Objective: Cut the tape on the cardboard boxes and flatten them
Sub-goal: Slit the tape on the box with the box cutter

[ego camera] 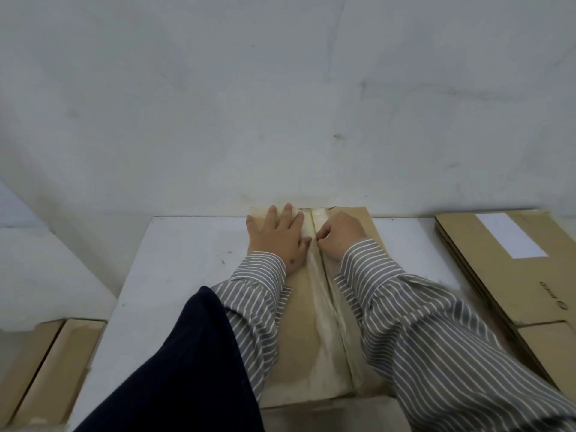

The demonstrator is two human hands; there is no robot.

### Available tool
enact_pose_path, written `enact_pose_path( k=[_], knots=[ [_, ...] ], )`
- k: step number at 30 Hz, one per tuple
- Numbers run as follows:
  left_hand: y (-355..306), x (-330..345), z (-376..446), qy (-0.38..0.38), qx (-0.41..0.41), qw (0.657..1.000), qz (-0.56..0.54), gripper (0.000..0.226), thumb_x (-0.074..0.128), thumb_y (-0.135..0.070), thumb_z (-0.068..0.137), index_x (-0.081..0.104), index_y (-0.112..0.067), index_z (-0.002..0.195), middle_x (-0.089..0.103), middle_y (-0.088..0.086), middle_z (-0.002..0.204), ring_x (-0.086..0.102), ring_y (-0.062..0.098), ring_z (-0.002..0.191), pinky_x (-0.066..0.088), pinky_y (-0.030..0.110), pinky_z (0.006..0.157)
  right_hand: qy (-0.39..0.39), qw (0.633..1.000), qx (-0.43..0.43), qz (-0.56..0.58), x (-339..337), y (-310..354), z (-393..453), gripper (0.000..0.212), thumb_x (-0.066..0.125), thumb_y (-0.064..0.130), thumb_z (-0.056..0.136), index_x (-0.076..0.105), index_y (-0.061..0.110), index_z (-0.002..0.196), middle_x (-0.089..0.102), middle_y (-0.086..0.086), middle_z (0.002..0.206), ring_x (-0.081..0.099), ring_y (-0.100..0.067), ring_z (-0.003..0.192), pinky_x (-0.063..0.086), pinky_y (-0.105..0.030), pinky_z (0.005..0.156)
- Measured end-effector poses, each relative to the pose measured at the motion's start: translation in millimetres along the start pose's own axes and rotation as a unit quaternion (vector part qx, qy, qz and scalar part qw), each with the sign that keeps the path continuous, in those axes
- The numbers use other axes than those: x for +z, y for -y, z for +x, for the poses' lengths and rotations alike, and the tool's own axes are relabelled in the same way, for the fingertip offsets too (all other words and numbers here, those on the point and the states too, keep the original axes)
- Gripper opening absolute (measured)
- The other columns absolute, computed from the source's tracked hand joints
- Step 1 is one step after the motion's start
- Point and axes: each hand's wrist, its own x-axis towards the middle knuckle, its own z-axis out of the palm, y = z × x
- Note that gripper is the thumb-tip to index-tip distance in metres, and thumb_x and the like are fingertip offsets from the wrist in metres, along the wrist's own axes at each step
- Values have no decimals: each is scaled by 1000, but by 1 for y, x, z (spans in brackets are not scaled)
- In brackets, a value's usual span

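A brown cardboard box (299, 310) lies on the white table (187, 260), its long seam covered by a pale strip of tape (322, 300) that runs away from me. My left hand (280, 238) presses flat on the left flap, fingers spread, beside the seam near the far end. My right hand (338, 238) sits on the seam just right of it. Its fingers are curled tight around a small cutter that the fist hides almost fully. Behind that hand the seam shows as a dark open line. Ahead of it the tape looks glossy and whole.
A stack of flattened cardboard (505, 266) with a white label lies on the table's right side. More brown boxes (53, 363) stand low at the left, beside the table. A grey-white wall (280, 104) rises right behind the table's far edge.
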Motion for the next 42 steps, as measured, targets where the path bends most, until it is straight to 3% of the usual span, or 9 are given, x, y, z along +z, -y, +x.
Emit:
enact_pose_path(
  k=[9, 13, 17, 23, 32, 37, 42],
  knots=[
    [-7, -2, -21, -14, -7, 1000, -25, 60, 26, -42, 101, 6, -17, 151, 5, 1, 160, 5, 25, 147, 11, 56, 114, -12, 1000, 4, 15, 7, -9, -33, 23, 55, 9, 90, 72, 9, 105, 64, -6, 117, 57, -23, 110, 42, -24, 91],
    [-13, -1, -63, 38, 25, 999, 7, 61, 20, -42, 101, 2, -12, 152, -3, 3, 160, -1, 26, 147, 7, 55, 115, -15, 1000, 2, 25, 10, -7, -36, 25, 54, 7, 88, 72, 7, 104, 67, -8, 115, 59, -24, 109, 44, -26, 93],
    [-28, 9, -103, 53, 21, 998, 28, 61, 9, -43, 101, -10, -15, 151, -15, 2, 159, -11, 24, 147, -2, 56, 113, -14, 998, 21, 60, 6, -7, -40, 22, 55, 7, 87, 74, 8, 100, 68, -6, 111, 60, -22, 106, 45, -23, 86],
    [-32, 14, -98, 47, 6, 998, 36, 61, 9, -42, 101, -10, -14, 151, -15, 3, 159, -12, 26, 146, -2, 60, 111, 15, 999, 13, 43, 6, -12, -68, 20, 57, 8, 87, 74, 6, 97, 71, -7, 104, 63, -21, 97, 43, -20, 73],
    [-32, 14, -100, 42, 5, 999, 27, 61, 11, -41, 101, -8, -12, 152, -11, 2, 160, -8, 25, 147, 1, 60, 113, 27, 998, 11, 57, 10, -29, -123, 18, 60, 12, 87, 74, 7, 98, 71, -4, 104, 62, -15, 96, 40, -18, 72],
    [-29, 9, -103, 27, 14, 999, 14, 60, 15, -40, 101, -1, -11, 152, -4, 2, 160, -3, 24, 147, 5, 59, 113, 40, 996, 20, 72, 8, -33, -142, 16, 61, 11, 87, 75, 6, 93, 68, -5, 86, 56, -11, 75, 43, -21, 68],
    [-36, 10, -146, 40, 53, 998, 19, 61, 18, -41, 101, 1, -9, 151, -2, 4, 160, 0, 26, 147, 9, 56, 114, -15, 997, 3, 80, 17, -34, -152, 19, 59, 8, 87, 74, 7, 98, 70, -6, 105, 62, -18, 98, 43, -17, 81]
  ],
)
